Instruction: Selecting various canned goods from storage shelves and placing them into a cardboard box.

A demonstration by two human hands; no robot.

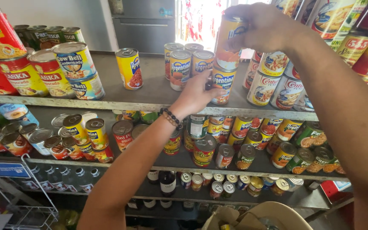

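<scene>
Right hand (pixel 263 26) up top, grip closed around the upper can (pixel 230 42), fingers wrapped over its lid and side. That can is yellow with a red-orange lower band and sits stacked on the lower can (pixel 223 84), seemingly touching it. Left hand (pixel 196 96) grips the lower can from its left side, fingers curled on the label, thumb side toward the camera; beaded bracelet (pixel 171 118) on that wrist. Lower can stands upright on the top shelf (pixel 150 91), near the front edge.

Just left of the stack: cluster of three similar yellow cans (pixel 187 61), upright, packed together. Further left a single yellow can (pixel 129 68) stands alone. Far left: blue-and-white milk cans (pixel 77 68), stacked two high, beside red-labelled cans (pixel 30 74). Right of the stack: white-and-red cans (pixel 273 81), piled and tilted.

Middle shelf (pixel 179 164) is crowded with mixed cans, many lying on their sides with lids facing out. Lower shelf has small cans (pixel 218 183) and dark bottles (pixel 168 182). Wire rack (pixel 26 196) bottom left. Hat brim (pixel 273 213) at bottom edge.
</scene>
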